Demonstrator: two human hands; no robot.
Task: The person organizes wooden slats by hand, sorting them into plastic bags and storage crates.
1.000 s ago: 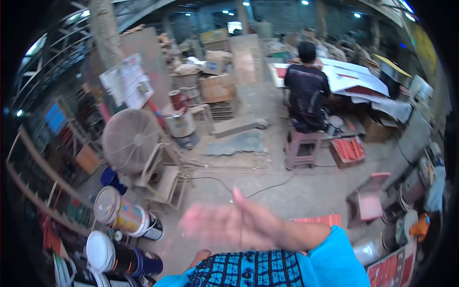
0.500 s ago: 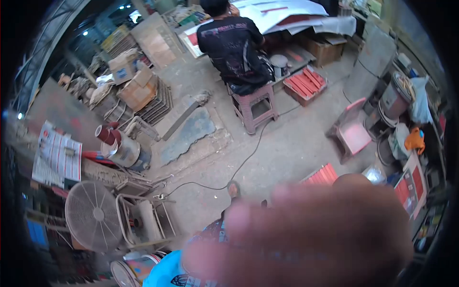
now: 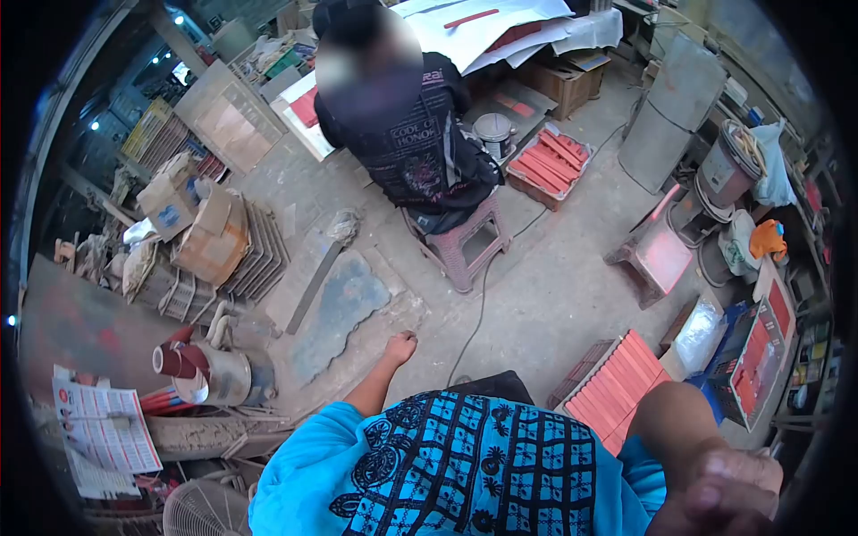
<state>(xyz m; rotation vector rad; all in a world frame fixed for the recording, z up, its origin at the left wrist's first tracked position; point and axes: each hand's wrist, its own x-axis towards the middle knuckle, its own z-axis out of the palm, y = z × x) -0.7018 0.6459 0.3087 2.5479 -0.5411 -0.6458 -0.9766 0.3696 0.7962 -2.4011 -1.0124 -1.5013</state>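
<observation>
My left hand (image 3: 402, 347) hangs out in front of my left side, above the concrete floor, its fingers curled into a loose fist with nothing showing in it. My right hand (image 3: 731, 487) is close to the camera at the lower right, bent back from the raised elbow. Its fingers are folded together, and nothing shows in them. Below the right forearm lies a stack of red strips (image 3: 617, 389) on a crate. I wear a blue patterned shirt (image 3: 474, 464).
A person (image 3: 402, 134) sits on a plastic stool (image 3: 460, 241) at a paper-covered table (image 3: 483, 27). Near them is a tray of red pieces (image 3: 550, 165). A pink chair (image 3: 657, 255) stands at right; a fan (image 3: 206, 509) is lower left. A cable (image 3: 483, 308) crosses the floor.
My right hand, earlier large and blurred before the camera, has drawn back to the lower right. My left hand has come into view. The view has shifted, showing more of my shirt.
</observation>
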